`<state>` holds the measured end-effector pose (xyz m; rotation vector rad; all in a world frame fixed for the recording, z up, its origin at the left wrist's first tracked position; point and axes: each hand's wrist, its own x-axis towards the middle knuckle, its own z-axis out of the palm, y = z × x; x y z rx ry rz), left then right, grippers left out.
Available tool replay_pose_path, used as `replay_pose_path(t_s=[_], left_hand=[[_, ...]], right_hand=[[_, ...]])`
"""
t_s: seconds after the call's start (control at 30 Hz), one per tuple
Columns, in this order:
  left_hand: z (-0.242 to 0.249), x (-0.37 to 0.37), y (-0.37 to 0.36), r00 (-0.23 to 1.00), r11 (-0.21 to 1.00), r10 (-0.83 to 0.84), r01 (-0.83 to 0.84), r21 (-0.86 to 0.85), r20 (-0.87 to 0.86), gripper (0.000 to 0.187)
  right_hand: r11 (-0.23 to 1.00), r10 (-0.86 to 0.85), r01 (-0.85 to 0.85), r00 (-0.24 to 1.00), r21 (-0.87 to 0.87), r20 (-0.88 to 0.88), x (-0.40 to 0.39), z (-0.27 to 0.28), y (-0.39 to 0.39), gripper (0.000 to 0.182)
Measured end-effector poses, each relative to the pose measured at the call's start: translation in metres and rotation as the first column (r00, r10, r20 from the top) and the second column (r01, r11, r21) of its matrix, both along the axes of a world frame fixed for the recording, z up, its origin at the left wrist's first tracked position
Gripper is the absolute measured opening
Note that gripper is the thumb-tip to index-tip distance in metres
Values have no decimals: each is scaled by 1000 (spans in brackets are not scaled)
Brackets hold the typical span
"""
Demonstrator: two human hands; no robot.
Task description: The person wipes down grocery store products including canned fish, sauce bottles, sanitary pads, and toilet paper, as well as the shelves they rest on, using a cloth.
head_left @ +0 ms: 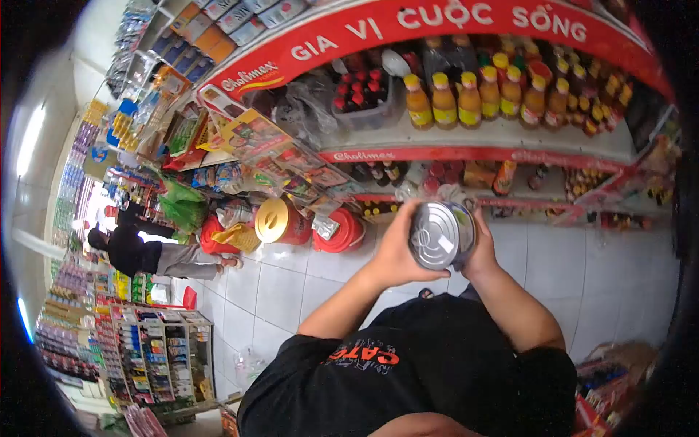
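Observation:
A metal can (pixel 435 234) with a pull-tab lid is held between both hands in front of the chest, its lid turned toward the camera. My left hand (pixel 399 251) wraps round one side of it, the thumb along the lower edge. On the other side my right hand (pixel 480 244) presses against the can's wall, with its fingers partly hidden behind the can. Beyond the hands are shelves (pixel 480 154) with red edging. Bottles with yellow caps (pixel 443 102) stand in a row on the upper shelf.
Red buckets (pixel 341 231) and a tub with a gold lid (pixel 274 221) stand on the tiled floor (pixel 269 291) at left. A person in dark clothing (pixel 135 249) is farther left. A goods rack (pixel 156 353) stands lower left.

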<state>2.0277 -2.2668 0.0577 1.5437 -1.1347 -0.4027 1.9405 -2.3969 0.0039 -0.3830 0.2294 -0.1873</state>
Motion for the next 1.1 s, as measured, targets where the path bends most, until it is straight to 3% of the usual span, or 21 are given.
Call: replay_pose_path(t_s=[0.03, 0.1, 0.17, 0.2, 0.3, 0.43, 0.47, 0.5, 0.6, 0.63, 0.7, 0.73, 0.8, 0.87, 0.9, 0.93, 1.03, 1.07, 1.1], left_hand=[[0, 1, -6, 1000, 999, 23, -23, -31, -13, 111], [-2, 9, -11, 980, 979, 197, -198, -54, -28, 110], [-7, 17, -17, 924, 918, 373, -380, -114, -83, 108], [-1, 19, -20, 908, 917, 380, -395, -60, -176, 113], [-3, 21, -33, 926, 923, 369, -375, -81, -86, 116], [42, 20, -47, 987, 993, -21, 2, 121, 156, 106], [54, 14, -49, 997, 984, -3, -11, 179, 77, 101], [58, 16, -49, 984, 982, 38, -69, 173, 174, 101], [67, 28, -36, 857, 955, 214, -285, 85, 468, 100], [73, 32, -29, 847, 930, 311, -364, 44, 432, 100], [75, 46, -8, 762, 850, 507, -519, -90, 402, 99], [79, 58, 6, 671, 790, 600, -582, -191, 435, 101], [102, 74, 14, 612, 603, 780, -676, -423, 132, 103], [132, 96, 23, 650, 476, 752, -649, -593, -108, 80], [143, 110, 35, 708, 484, 695, -590, -646, -125, 63], [155, 123, 41, 778, 403, 592, -513, -758, -212, 49], [204, 159, 62, 787, 310, 545, -509, -803, -288, 43], [214, 175, 69, 751, 292, 614, -503, -813, -244, 43], [225, 194, 79, 708, 276, 678, -496, -823, -199, 43]], right_hand=[[980, -74, 68, 997, -186, -25, 2, 2, -1, 38], [833, -114, 164, 986, -528, 125, 3, 11, -7, 40], [830, 21, 55, 991, -555, 130, -3, 27, -17, 41], [820, 86, 1, 988, -572, 126, -4, 33, -23, 42], [695, -17, 211, 960, -687, 278, 13, 39, -42, 46], [545, -330, 399, 911, -737, 249, 25, 63, -98, 47], [447, -348, 458, 880, -768, 323, 22, 69, -117, 48], [343, -357, 515, 845, -786, 398, 17, 74, -139, 49], [-153, -414, 755, 537, -637, 735, 11, 77, -219, 51], [-304, -441, 787, 384, -537, 812, 13, 82, -239, 52], [-562, -332, 733, 223, -382, 916, 14, 113, -268, 54], [-593, -309, 720, 212, -362, 927, 18, 115, -282, 54], [-653, -259, 689, 187, -315, 948, 29, 116, -314, 54], [-733, -258, 591, 217, -337, 942, 41, 108, -327, 54], [-771, -258, 536, 228, -343, 939, 46, 103, -333, 55], [-811, -191, 515, 215, -278, 958, 51, 97, -341, 56], [-890, -142, 415, 138, -187, 980, 61, 105, -337, 58], [-928, -130, 333, 132, -168, 983, 64, 114, -327, 57], [-907, -157, 381, 97, -183, 983, 72, 115, -327, 57]])
